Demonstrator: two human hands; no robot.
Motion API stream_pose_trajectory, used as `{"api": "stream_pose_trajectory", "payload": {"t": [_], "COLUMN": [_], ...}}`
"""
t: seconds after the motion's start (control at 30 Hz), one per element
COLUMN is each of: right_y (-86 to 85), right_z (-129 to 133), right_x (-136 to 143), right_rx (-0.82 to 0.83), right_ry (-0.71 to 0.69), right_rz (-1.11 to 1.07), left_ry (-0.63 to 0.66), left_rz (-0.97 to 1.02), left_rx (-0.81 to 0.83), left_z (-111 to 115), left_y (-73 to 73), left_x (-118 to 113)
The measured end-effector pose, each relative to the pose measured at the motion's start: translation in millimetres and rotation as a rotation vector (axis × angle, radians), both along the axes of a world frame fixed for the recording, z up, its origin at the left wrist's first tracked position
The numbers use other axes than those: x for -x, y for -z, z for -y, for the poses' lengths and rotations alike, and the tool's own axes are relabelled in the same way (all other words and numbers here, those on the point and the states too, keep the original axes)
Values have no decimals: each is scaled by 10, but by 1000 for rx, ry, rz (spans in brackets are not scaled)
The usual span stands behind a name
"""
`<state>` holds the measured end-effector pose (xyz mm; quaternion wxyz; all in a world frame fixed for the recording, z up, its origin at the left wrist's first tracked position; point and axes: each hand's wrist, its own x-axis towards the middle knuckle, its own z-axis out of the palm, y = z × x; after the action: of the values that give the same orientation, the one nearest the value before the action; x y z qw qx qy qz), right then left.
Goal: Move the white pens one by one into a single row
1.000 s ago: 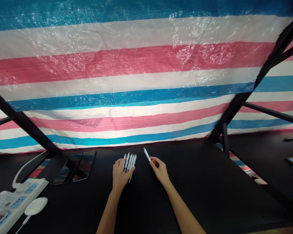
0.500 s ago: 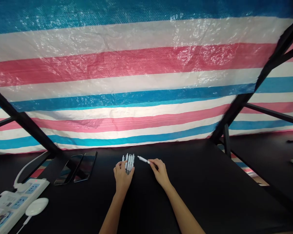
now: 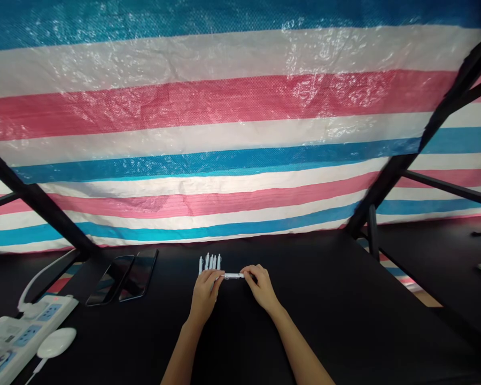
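A white pen [image 3: 234,276] lies level between my two hands, one end pinched by each. My left hand [image 3: 205,289] has its fingertips closed on the pen's left end. At the right end, my right hand [image 3: 261,286] grips it between thumb and fingers. Just behind my left hand, several white pens [image 3: 212,262] rest side by side on the black table [image 3: 320,321], pointing away from me. One of them stands slightly apart at the left. My left hand hides their near ends.
Two dark phones [image 3: 111,279] lie side by side on the left. Nearer me are a white power strip [image 3: 44,321] with plugs and a white oval device [image 3: 56,343] on a cable. Striped sheeting [image 3: 224,198] hangs behind, between black frame bars [image 3: 385,184].
My left hand has left the row of pens and taken the left end of the single pen. That pen has turned from slanted to level, its right end still in my right hand.
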<state>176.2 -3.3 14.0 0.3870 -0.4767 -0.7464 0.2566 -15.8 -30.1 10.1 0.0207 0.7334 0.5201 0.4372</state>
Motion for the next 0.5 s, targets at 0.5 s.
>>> {"api": "stream_pose_trajectory", "payload": {"t": [0.5], "right_y": [89], "right_z": [-159], "right_x": [-116], "right_rx": [392], "right_ry": [-99], "right_rz": [-509], "left_ry": [-72], "left_rz": [203], "left_rx": [115], "left_z": [48], "left_y": [-108], "left_x": [-2]}}
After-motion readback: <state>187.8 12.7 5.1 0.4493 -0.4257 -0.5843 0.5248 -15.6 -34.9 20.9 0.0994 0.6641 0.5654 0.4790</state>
